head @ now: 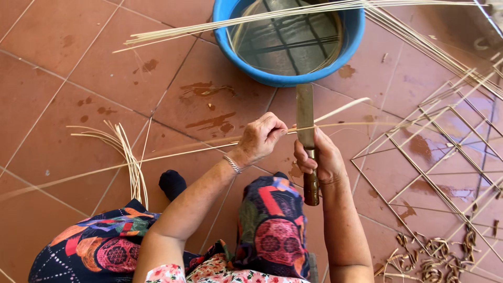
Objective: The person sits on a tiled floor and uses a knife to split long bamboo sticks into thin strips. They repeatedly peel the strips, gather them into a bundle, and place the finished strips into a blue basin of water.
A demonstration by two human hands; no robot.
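Observation:
My right hand [320, 157] grips the brown wooden handle of a large knife [305, 118], whose flat blade points away from me towards the basin. My left hand [262, 137] pinches a long thin pale cane strip [173, 152] right beside the blade. The strip runs from far left across my lap to the right past the knife. A bracelet sits on my left wrist. I sit on a red tiled floor in a patterned skirt.
A blue basin of water [356, 31] stands ahead, with long cane strips [236, 21] lying across it. A loose bundle of strips [126, 152] lies at left. An open woven cane lattice [445, 152] spreads at right, with curled shavings [435, 257] below it. Wet patches mark the tiles.

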